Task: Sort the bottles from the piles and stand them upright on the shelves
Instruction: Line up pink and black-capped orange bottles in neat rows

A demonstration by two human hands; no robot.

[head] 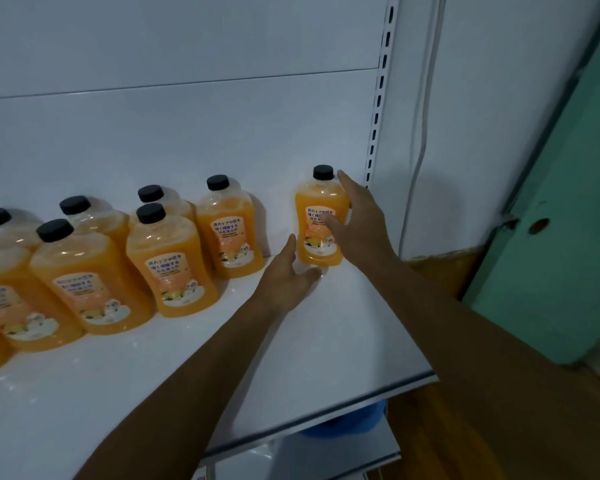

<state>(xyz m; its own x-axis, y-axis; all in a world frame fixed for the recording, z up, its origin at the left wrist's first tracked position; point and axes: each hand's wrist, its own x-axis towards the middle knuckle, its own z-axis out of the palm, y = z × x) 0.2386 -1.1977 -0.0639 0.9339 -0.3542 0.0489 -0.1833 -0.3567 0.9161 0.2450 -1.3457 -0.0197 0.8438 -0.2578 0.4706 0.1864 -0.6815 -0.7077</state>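
- You are in a shop: white metal shelf point(326, 341) on a slotted upright point(378, 109).
- To your left, identical orange bottles point(174, 268) stand in rows.

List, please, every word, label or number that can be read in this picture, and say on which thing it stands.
"床のドアや窓を 強く掃除する": label of the bottle in the middle.
The same two lines: label of the bottle behind it.
Same label, partly hidden by a finger: rightmost bottle.
Smaller print under these lines: too small to read.
Labels of the left bottles: blurred.
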